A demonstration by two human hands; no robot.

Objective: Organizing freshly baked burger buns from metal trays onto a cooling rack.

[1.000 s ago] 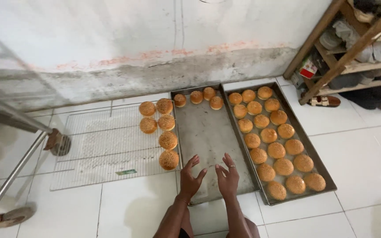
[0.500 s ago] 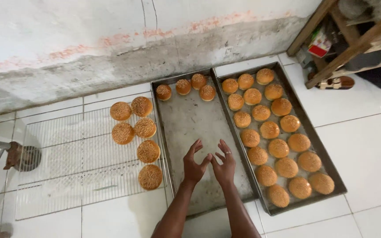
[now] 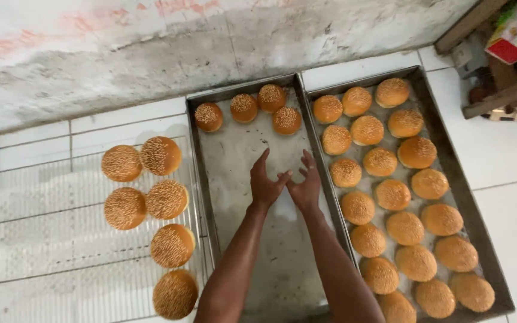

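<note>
Two metal baking trays lie side by side on the white tiled floor. The middle tray (image 3: pixel 234 179) holds several sesame buns (image 3: pixel 244 107) at its far end only. The right tray (image 3: pixel 450 173) is filled with several golden buns (image 3: pixel 380 161). My left hand (image 3: pixel 264 182) and my right hand (image 3: pixel 304 185) reach over the bare part of the middle tray, fingers spread, thumbs close together, holding nothing. The nearest buns are those at the tray's far end.
A wire cooling rack (image 3: pixel 43 239) lies on the left with several sesame buns (image 3: pixel 166 199) along its right side. A rough plaster wall (image 3: pixel 210 42) runs behind. A wooden shelf (image 3: pixel 498 90) with packets stands at the upper right.
Both hands have moved forward over the middle tray toward the far buns. The view has moved closer and tilted down, so the trays look larger.
</note>
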